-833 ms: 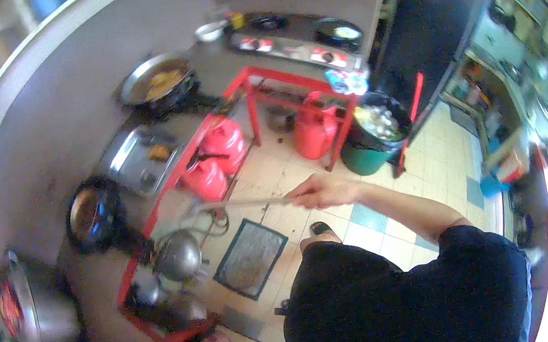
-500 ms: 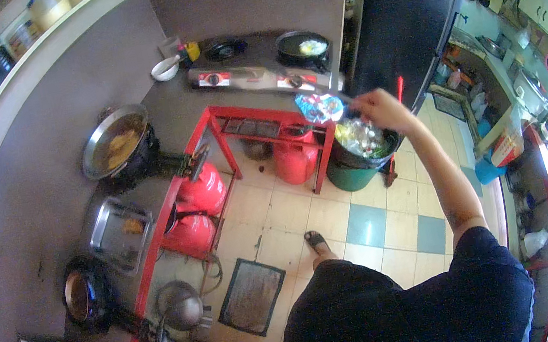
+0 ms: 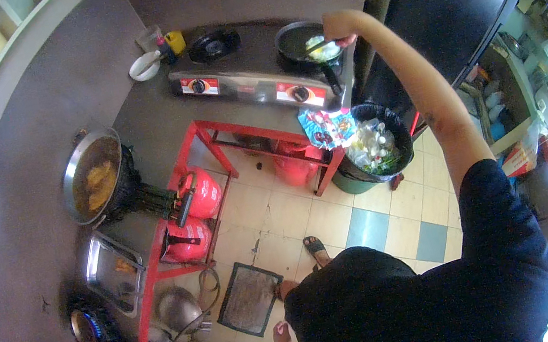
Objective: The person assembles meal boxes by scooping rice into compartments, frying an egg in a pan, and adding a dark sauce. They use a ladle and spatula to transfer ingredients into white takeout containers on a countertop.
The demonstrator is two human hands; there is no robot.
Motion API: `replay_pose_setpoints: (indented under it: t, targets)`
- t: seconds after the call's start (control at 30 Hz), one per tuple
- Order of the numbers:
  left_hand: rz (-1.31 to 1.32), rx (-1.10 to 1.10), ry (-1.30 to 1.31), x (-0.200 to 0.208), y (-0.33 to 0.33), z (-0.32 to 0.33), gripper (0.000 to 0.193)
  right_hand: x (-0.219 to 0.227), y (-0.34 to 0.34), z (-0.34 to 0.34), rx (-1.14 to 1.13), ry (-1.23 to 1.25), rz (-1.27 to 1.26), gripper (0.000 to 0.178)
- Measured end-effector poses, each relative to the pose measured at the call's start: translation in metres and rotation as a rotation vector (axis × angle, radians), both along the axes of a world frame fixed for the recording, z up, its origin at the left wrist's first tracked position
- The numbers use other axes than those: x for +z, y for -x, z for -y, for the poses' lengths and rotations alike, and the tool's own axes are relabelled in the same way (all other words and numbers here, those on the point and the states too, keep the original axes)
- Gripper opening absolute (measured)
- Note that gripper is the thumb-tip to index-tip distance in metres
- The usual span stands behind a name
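Note:
My right hand (image 3: 342, 25) is closed round a thin dark utensil (image 3: 317, 47), whose tip reaches the white egg (image 3: 323, 49) in the black frying pan (image 3: 294, 37). The utensil's head is hard to make out. The pan sits on the right burner of the two-burner gas stove (image 3: 248, 87), its handle pointing toward me. Low by my side hangs my left hand (image 3: 282, 335), its fingers curled and nothing visible in them. A blue-and-white printed packet (image 3: 326, 128) lies at the counter corner, below the stove.
On the left, a wok (image 3: 72, 178) holds browned food in oil. Nearby are a steel tray (image 3: 101, 264) and a burner with blue flame (image 3: 88, 328). Red gas cylinders (image 3: 199, 193) stand below the red frame (image 3: 197, 127). A full rubbish bin (image 3: 397, 162) stands right of the counter.
My right hand has moved from above the bin and packet up to the frying pan, bringing the utensil to the egg. My left hand has risen slightly. The whole view has shifted.

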State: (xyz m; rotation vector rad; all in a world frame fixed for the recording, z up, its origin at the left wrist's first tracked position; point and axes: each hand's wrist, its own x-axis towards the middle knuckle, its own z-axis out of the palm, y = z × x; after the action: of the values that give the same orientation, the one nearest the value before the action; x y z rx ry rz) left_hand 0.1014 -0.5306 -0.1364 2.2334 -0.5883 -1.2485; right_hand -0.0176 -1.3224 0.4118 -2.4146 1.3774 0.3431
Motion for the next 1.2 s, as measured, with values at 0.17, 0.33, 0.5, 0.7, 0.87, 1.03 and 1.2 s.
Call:
replay_pose_setpoints:
  t: [0.17, 0.33, 0.5, 0.7, 0.87, 1.03, 1.2]
  targets:
    - [-0.032, 0.047, 0.024, 0.004, -0.028, 0.03, 0.042, 0.014, -0.026, -0.005, 0.126, 0.06, -0.202, 0.023]
    - [0.014, -0.175, 0.037, -0.008, -0.112, 0.063, 0.042, 0.01, -0.044, -0.017, -0.058, 0.058, -0.209, 0.018]
    - [0.098, -0.187, 0.076, -0.013, -0.192, 0.116, 0.038, -0.009, -0.048, -0.031, 0.039, 0.172, -0.343, 0.018]
    - [-0.003, -0.246, 0.341, -0.015, -0.26, 0.144, 0.032, -0.057, -0.026, -0.062, -0.066, 0.442, -0.173, 0.016]
    - [0.233, -0.102, 0.147, -0.017, -0.264, 0.135, 0.033, -0.102, -0.019, -0.067, -0.316, 0.506, -0.034, 0.017]
    - [0.16, -0.089, 0.186, 0.005, -0.244, 0.124, 0.033, -0.134, 0.004, -0.074, -0.454, 0.466, 0.106, 0.015]
    - [0.18, 0.018, 0.055, 0.024, -0.178, 0.117, 0.037, -0.16, 0.038, -0.078, -0.422, 0.504, 0.136, 0.025]
